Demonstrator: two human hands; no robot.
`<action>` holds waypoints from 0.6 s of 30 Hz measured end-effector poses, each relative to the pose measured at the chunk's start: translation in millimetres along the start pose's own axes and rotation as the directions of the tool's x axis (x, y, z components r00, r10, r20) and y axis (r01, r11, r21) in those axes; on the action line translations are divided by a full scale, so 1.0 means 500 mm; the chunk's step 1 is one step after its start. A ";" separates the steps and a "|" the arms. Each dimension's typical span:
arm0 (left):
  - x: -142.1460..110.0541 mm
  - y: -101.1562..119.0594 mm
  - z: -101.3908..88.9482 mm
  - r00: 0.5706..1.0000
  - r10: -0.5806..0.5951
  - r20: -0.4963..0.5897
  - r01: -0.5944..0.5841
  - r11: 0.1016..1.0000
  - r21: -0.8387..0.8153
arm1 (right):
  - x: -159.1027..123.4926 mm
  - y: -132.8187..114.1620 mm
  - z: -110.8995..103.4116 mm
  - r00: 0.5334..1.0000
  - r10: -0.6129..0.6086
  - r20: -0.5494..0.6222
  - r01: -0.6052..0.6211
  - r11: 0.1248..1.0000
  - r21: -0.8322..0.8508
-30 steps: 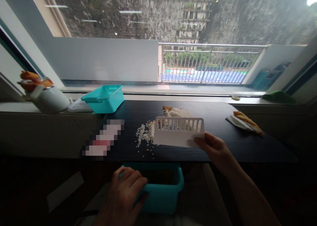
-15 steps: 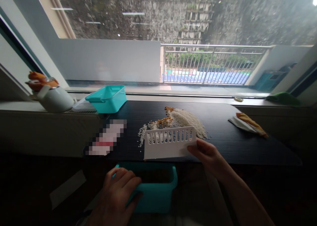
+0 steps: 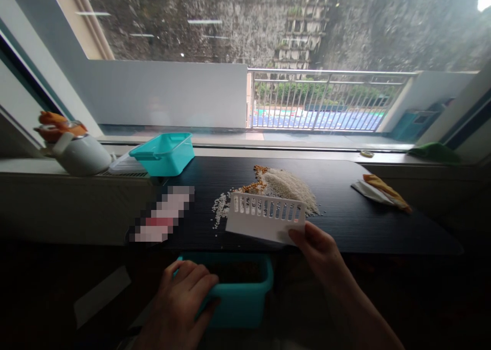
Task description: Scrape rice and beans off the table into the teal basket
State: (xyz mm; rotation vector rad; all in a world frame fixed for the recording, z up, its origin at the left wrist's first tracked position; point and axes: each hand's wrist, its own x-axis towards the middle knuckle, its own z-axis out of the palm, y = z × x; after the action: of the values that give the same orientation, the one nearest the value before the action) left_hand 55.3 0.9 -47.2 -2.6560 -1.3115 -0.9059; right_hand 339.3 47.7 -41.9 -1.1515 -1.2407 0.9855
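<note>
My right hand (image 3: pixel 317 249) grips the right corner of a white slotted plastic scraper (image 3: pixel 264 218) held just above the front part of the dark table (image 3: pixel 364 222). Behind the scraper lies a heap of white rice (image 3: pixel 289 185) mixed with yellow-brown grains (image 3: pixel 256 186), and scattered rice (image 3: pixel 220 208) lies to its left. My left hand (image 3: pixel 180 301) is closed on the left side of a teal plastic bin (image 3: pixel 240 288) held below the table's front edge, with dark contents that I cannot make out.
A second teal bin (image 3: pixel 163 153) stands at the table's back left. A white pot with orange things (image 3: pixel 74 148) sits on the sill at left. A blurred pink-and-white object (image 3: pixel 163 214) lies left of the rice. A white and yellow packet (image 3: pixel 379 190) lies at right.
The scraper came toward the table's front edge, uncovering the rice heap, and now tilts with its left end higher. The teal bin and my left hand shifted slightly left.
</note>
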 end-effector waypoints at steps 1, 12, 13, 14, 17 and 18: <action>0.002 0.000 -0.002 1.000 0.011 0.000 -0.011 1.000 0.009 | 0.003 0.005 -0.008 0.999 -0.003 -0.050 0.003 1.000 -0.005; 0.022 0.011 -0.008 0.995 0.095 0.011 -0.095 0.994 0.046 | 0.052 -0.001 -0.071 0.954 -0.069 -0.290 0.046 0.995 -0.084; 0.023 0.012 -0.006 0.995 0.099 0.016 -0.099 0.994 0.042 | 0.060 -0.001 -0.070 0.960 -0.068 -0.272 0.050 0.996 -0.075; 0.023 0.012 -0.005 0.995 0.099 0.016 -0.100 0.994 0.039 | 0.069 -0.001 -0.067 0.966 -0.068 -0.251 0.053 0.996 -0.068; 0.023 0.014 -0.003 0.995 0.103 0.014 -0.104 0.994 0.035 | 0.098 0.008 -0.060 0.976 -0.065 -0.207 0.055 0.997 -0.053; 0.024 0.014 -0.002 0.994 0.104 0.013 -0.104 0.994 0.033 | 0.107 0.012 -0.059 0.978 -0.062 -0.197 0.054 0.998 -0.045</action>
State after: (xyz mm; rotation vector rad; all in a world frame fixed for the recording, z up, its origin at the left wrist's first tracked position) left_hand 65.6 4.3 -38.5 -2.6794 -1.1667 -0.8495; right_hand 374.0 97.9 -37.2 -1.2067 -1.1310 0.7854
